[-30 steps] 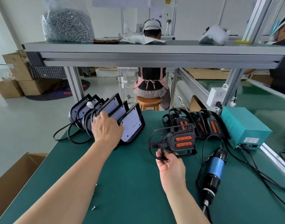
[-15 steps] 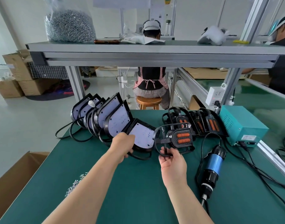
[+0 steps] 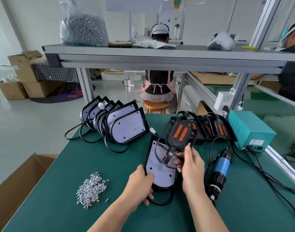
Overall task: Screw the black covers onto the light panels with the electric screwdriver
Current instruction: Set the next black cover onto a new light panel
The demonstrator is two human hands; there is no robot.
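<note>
One light panel [image 3: 160, 169] now lies flat on the near table [image 3: 68, 215], pulled from the row; my left hand [image 3: 140, 183] grips its near edge. My right hand [image 3: 192, 166] pinches a black cover [image 3: 178, 134] tilted above it, so I judge seating comes next. About six panels [image 3: 126, 128] stand far left, three or four covers [image 3: 218, 129] far right.

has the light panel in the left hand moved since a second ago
Yes. The light panel has left the standing row, coming toward the person and the electric screwdriver; the left hand holds it flat.
</note>
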